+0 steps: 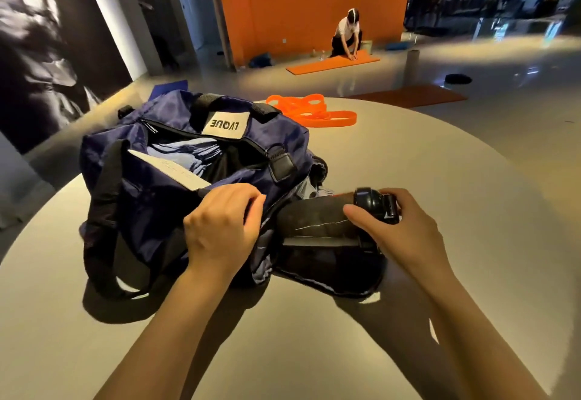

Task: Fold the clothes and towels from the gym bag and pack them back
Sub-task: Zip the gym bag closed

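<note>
Two hands work at the blue gym bag point(163, 198) on the worktop point(440, 179) — left hand point(220, 226) fingers pinch its edge, right hand point(396, 236) fingers grip a black bottle point(330, 220).

The left hand point(220, 226) hides its own fingertips, curled down against the navy gym bag point(151, 198), so its grip is unclear. The dark cylindrical object point(317, 218) under the right hand point(399, 229) is motion-blurred — its kind is uncertain. Pale blue fabric point(191, 154) inside the bag shows only partly. Both forearms run off the lower edge.
</note>
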### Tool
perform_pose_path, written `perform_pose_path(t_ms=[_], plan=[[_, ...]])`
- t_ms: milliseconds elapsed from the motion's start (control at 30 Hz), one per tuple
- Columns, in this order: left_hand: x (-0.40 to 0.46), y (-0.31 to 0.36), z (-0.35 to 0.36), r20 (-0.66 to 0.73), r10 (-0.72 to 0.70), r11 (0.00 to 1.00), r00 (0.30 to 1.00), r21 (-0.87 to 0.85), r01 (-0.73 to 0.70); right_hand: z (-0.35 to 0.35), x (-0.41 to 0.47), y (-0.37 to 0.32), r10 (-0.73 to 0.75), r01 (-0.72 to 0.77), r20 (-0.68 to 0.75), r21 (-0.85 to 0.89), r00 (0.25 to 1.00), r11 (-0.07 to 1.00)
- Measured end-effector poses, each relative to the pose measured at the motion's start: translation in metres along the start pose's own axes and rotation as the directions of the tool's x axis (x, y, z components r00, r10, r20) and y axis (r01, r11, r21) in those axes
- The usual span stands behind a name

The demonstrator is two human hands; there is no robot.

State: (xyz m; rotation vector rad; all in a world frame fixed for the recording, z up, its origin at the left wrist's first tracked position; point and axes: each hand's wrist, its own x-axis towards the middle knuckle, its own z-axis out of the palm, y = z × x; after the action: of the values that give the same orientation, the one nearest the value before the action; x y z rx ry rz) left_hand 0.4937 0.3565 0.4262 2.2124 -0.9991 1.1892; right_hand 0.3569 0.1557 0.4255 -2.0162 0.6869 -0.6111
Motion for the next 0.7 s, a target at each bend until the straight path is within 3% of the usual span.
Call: perform_pose_path(t_ms=[133, 200, 367, 467, 600, 700], plan=[[-0.014, -0.002, 0.012, 0.214, -0.072, 0.997, 0.974, 0.046, 0.064, 0.008, -0.001, 0.000, 0.050, -0.050, -0.007, -0.039, 0.999, 0.998], [-0.021, -0.001, 0.018, 0.237, -0.091, 0.996, 0.967, 0.042, 0.083, 0.006, -0.004, 0.001, 0.046, -0.045, 0.003, -0.025, 0.999, 0.999], [-0.015, 0.010, 0.007, 0.127, -0.156, 0.984, 0.980, -0.061, 0.165, -0.002, -0.014, 0.005, -0.013, 0.009, 0.258, 0.019, 0.966, 1.000], [-0.009, 0.015, -0.008, 0.043, -0.226, 0.957, 0.973, -0.179, 0.230, -0.001, -0.016, -0.003, -0.016, 0.009, 0.188, 0.040, 0.982, 0.999], [-0.004, 0.024, -0.019, -0.054, -0.208, 0.945, 0.977, -0.269, 0.186, 0.027, -0.022, -0.032, -0.060, 0.094, 0.163, -0.206, 0.985, 0.974], [0.001, 0.030, -0.027, -0.085, -0.187, 0.939, 0.979, -0.308, 0.152, 0.063, -0.031, -0.043, -0.058, 0.087, 0.156, -0.186, 0.986, 0.979]])
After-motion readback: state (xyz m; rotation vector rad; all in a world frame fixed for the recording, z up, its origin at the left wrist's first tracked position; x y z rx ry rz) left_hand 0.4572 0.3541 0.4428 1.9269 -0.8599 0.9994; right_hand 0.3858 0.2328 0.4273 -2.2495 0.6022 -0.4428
